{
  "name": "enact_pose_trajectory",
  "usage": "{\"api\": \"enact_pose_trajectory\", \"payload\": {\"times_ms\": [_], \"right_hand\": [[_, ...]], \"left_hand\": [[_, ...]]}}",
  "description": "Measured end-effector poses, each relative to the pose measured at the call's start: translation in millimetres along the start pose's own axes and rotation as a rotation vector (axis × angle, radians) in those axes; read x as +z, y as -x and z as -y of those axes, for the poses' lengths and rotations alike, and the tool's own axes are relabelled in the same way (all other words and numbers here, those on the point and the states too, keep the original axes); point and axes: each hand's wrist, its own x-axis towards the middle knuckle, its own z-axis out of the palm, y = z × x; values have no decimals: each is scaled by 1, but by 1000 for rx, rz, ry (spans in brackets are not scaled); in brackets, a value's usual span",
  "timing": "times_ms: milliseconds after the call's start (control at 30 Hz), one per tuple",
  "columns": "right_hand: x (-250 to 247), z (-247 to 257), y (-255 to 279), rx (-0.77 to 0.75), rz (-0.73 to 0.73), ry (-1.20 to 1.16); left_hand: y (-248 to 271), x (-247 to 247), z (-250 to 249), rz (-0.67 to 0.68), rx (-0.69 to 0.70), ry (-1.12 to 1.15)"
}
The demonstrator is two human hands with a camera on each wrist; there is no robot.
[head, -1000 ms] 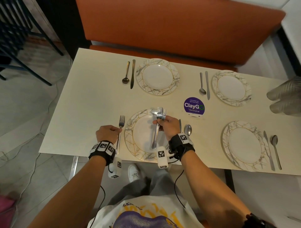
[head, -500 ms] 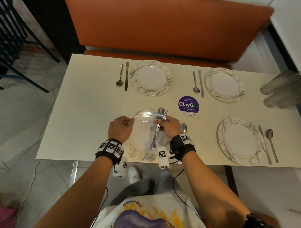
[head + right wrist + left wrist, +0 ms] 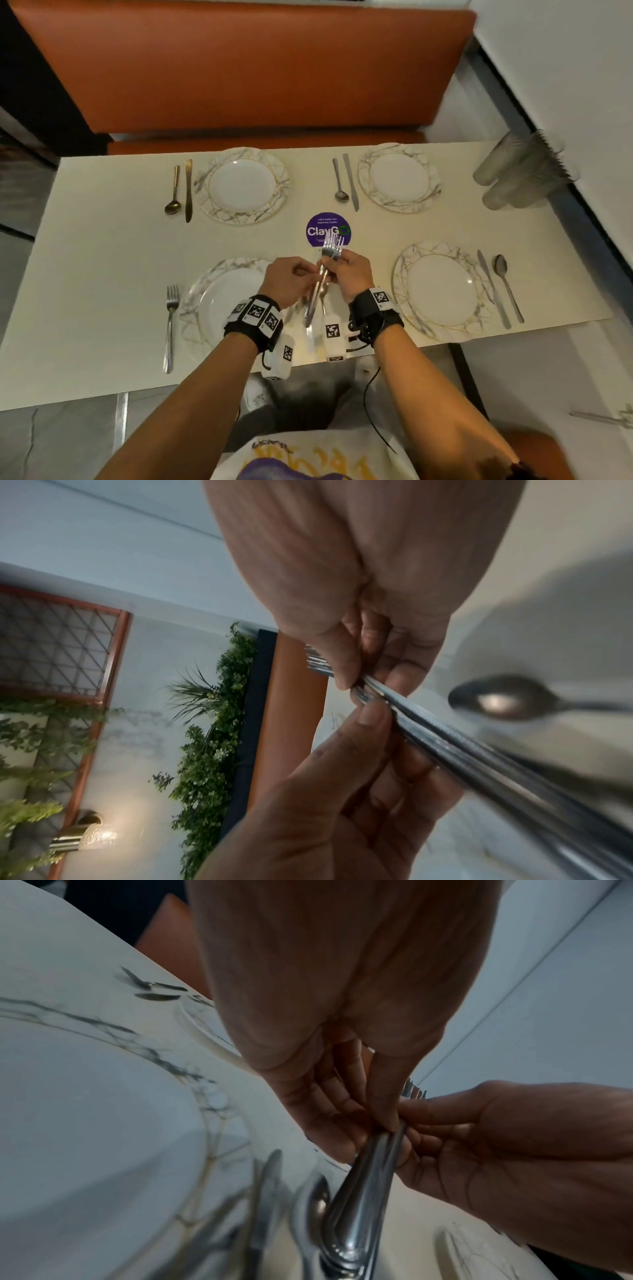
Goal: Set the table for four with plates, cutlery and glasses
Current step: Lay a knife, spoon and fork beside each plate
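Observation:
My right hand [image 3: 337,263] holds a bundle of steel forks [image 3: 331,245] above the right rim of the near-left plate [image 3: 212,301], tines pointing away from me. My left hand [image 3: 308,274] has come in beside it and pinches the fork handles [image 3: 373,1153] between thumb and fingers. In the right wrist view both thumbs press on the forks [image 3: 383,696]. One fork [image 3: 170,318] lies on the table left of the near-left plate. That plate's spoon [image 3: 503,699] and knife [image 3: 263,1191] lie under my hands.
Three more marbled plates [image 3: 442,291] [image 3: 243,185] [image 3: 399,178] each have a knife and spoon beside them. Stacked clear glasses [image 3: 524,171] lie at the far right edge. A purple sticker [image 3: 318,230] marks the table's middle. An orange bench [image 3: 239,68] runs behind.
My left hand let go of the fork left of the near-left plate and moved right to the fork bundle. My right hand shifted slightly right and forward with the forks.

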Motion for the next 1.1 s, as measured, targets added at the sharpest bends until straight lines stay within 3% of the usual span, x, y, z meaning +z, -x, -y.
{"api": "enact_pose_trajectory", "payload": {"times_ms": [100,133,467,700,900,1100], "right_hand": [[-30,8,-11,-7,0,1],[-70,14,-26,0,2,16],[-170,43,-67,78,146,105],[-202,46,-85,82,144,207],[-217,38,-83,89,152,215],[-226,30,-77,82,129,189]], "left_hand": [[-8,25,-19,9,-7,-23],[-20,63,-39,19,-21,-13],[-44,147,-82,22,-147,144],[-40,177,-74,-90,-260,263],[-36,189,-40,-166,-430,37],[-29,200,-32,-141,-442,-76]]}}
